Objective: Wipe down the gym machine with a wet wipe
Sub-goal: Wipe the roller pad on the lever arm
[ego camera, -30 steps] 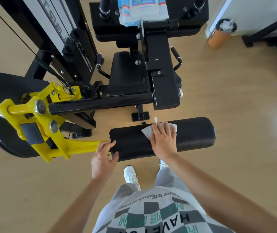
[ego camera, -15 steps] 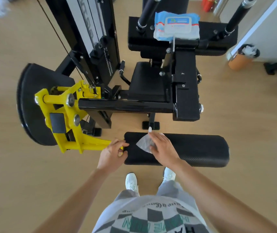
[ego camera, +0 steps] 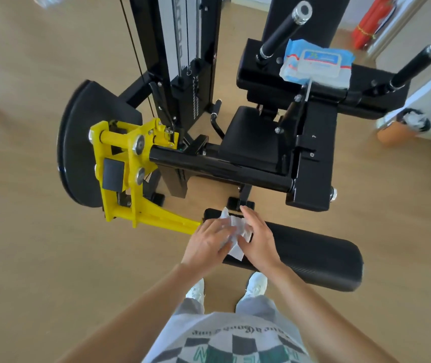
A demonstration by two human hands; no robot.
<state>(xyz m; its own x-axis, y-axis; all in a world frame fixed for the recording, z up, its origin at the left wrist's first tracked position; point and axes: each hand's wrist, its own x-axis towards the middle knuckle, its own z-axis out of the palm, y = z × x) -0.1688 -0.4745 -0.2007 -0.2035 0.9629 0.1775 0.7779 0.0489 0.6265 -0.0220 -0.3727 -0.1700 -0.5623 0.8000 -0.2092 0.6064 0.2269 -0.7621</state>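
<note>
Both hands meet just right of the yellow lever point(ego camera: 141, 216); left hand point(ego camera: 208, 243) and right hand point(ego camera: 260, 244) pinch the crumpled wet wipe point(ego camera: 238, 227) between them, over the left end of the black roller pad point(ego camera: 314, 258); likely refolding between passes; next, press a clean face flat and sweep rightward; the wipes pack point(ego camera: 316, 64) label is too blurred to read; the shirt point(ego camera: 235, 344) lettering is upside-down and illegible.
</note>
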